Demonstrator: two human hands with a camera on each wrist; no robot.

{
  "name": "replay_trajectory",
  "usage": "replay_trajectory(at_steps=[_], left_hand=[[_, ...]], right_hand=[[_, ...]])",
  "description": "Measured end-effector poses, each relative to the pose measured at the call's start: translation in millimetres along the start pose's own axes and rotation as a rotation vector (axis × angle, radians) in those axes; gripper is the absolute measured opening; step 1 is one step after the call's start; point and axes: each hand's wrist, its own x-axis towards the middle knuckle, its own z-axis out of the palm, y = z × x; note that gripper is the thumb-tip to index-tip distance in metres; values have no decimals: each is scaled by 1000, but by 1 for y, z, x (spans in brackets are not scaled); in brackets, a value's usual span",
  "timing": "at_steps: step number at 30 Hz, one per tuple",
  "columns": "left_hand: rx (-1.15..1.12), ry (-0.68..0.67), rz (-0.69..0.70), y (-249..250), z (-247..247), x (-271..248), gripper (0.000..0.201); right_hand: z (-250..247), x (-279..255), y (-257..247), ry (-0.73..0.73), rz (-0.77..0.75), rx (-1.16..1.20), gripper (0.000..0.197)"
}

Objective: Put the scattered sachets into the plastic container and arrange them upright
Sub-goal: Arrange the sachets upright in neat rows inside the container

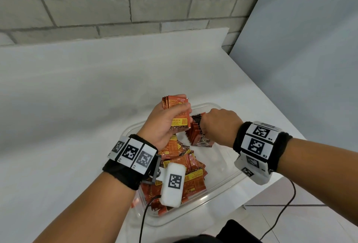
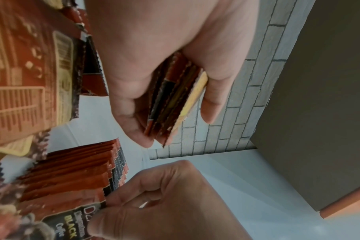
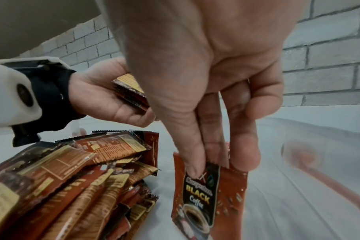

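A person's left hand (image 1: 164,124), at the left of the clear plastic container (image 1: 222,182), grips a small stack of red-and-orange coffee sachets (image 1: 177,114) between thumb and curled fingers, held above the container's far end; the left-wrist view shows the stack (image 2: 175,100) edge-on in that grasp. Below the left wrist, a loose heap of sachets (image 1: 184,167) lies jumbled across the container's near and middle part, some flat, some leaning on one another. To the right of the heap, a row of sachets (image 1: 195,128) stands upright, packed face to face, toward the container's far right side. The right hand (image 1: 220,124) reaches down onto that row, its thumb and fingertips (image 3: 195,164) pinching the top edge of the front sachet (image 3: 208,196), whose label reads "Black Coffee". The container sits on a white table (image 1: 77,97) near its right corner, before a grey brick wall (image 1: 116,6).
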Motion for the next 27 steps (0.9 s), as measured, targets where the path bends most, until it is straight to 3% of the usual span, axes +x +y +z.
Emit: replay_trajectory(at_steps=[21, 27], left_hand=[[-10, 30, 0, -1, 0, 1, 22], [-14, 23, -21, 1, 2, -2, 11]], right_hand=[[-2, -6, 1, 50, -44, -34, 13], [-6, -12, 28, 176, 37, 278, 15]])
